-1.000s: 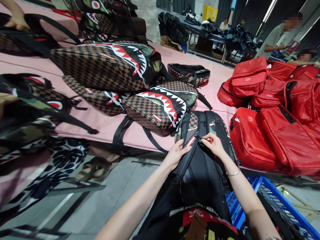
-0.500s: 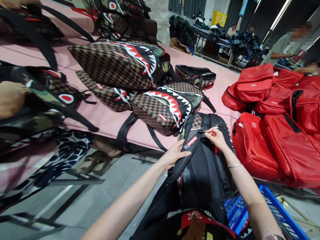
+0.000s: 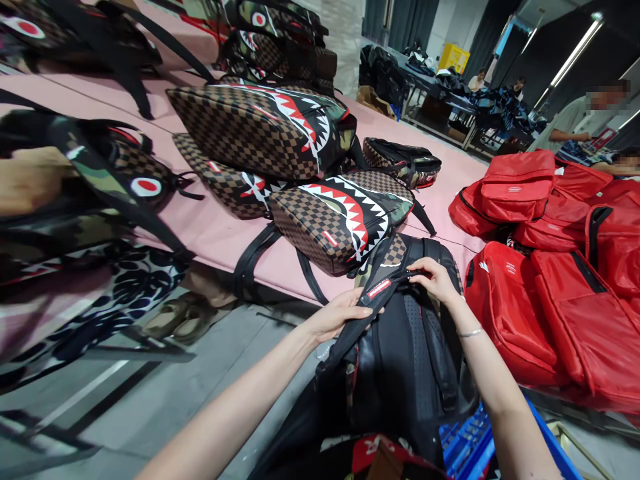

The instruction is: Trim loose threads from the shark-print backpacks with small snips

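Observation:
A black backpack (image 3: 400,360) leans back-side up against the pink table's front edge, right in front of me. My left hand (image 3: 336,313) grips its left shoulder strap (image 3: 367,307), just below a small red label (image 3: 379,288). My right hand (image 3: 434,279) pinches the top of that strap where it meets the bag's upper edge. What sits between its fingertips is too small to make out. A thin bracelet circles my right wrist.
Checkered shark-mouth backpacks (image 3: 340,217) lie piled on the pink table (image 3: 210,230). Red bags (image 3: 545,293) are heaped at the right. A blue crate (image 3: 465,447) stands beside my right arm. Other people (image 3: 575,120) work at far tables. More bags blur at left.
The view has swung left and down. My left hand has slid lower along the strap, and my right hand has shifted slightly up at the strap's top.

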`<state>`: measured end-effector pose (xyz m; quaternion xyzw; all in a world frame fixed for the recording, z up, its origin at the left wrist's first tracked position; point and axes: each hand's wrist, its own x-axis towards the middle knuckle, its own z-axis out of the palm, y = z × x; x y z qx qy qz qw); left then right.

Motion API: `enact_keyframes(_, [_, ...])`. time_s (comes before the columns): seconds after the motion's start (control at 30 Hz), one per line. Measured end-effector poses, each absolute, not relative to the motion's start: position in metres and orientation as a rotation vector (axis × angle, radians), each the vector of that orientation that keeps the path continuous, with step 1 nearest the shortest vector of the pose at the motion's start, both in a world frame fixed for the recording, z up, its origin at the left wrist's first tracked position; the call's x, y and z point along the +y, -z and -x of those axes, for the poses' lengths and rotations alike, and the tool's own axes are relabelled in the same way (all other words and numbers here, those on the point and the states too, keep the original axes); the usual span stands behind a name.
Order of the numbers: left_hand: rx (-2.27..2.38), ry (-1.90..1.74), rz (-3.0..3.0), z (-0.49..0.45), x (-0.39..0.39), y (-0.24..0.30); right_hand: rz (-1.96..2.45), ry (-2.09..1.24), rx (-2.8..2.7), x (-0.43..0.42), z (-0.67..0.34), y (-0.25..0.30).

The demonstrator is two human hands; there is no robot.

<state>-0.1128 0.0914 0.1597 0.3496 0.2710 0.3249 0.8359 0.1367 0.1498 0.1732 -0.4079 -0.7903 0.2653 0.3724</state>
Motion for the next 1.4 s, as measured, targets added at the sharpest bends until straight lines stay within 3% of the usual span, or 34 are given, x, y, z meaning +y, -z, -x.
enact_keyframes(0.33, [0.512, -0.662, -0.692, 0.115, 0.094, -0.158, 0.948, -0.858, -2.095, 0.166, -0.138, -0.179])
enact_keyframes(1.4, [0.527, -0.618, -0.824, 0.110, 0.099, -0.160, 0.754, -0.812, -2.356, 0.170, -0.119, -0.195])
